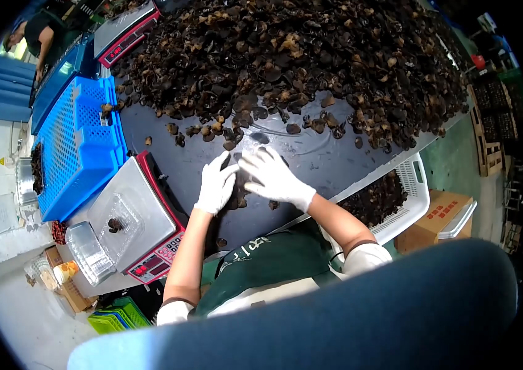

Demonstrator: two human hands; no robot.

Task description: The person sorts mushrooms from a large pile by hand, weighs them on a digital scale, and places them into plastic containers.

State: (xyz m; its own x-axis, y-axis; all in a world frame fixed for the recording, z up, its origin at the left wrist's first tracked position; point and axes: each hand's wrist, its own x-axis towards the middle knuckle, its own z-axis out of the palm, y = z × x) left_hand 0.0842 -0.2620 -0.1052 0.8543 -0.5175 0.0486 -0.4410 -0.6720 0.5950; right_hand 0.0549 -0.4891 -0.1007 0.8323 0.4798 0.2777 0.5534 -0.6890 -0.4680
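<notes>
Both my hands wear white gloves over the dark tabletop (329, 157). My left hand (217, 185) has its fingers extended away from me, with the thumb toward the middle. Angled inward beside it, my right hand (277, 179) has its fingers spread. A few dark wood ear mushrooms (241, 190) lie between and under the hands; the palms hide part of them. Just beyond the fingertips are loose pieces and the near edge of a large mushroom heap (286, 55). To the left, a scale (107, 213) carries a clear plastic box (127, 217) with a small dark piece inside.
Blue crates (79, 148) stand at the left, near a second scale (127, 38). Clear containers (89, 250) sit beside the nearer scale. A white basket (419, 203) of mushrooms and a cardboard box (437, 216) are at the right. Another person (42, 34) bends over at far left.
</notes>
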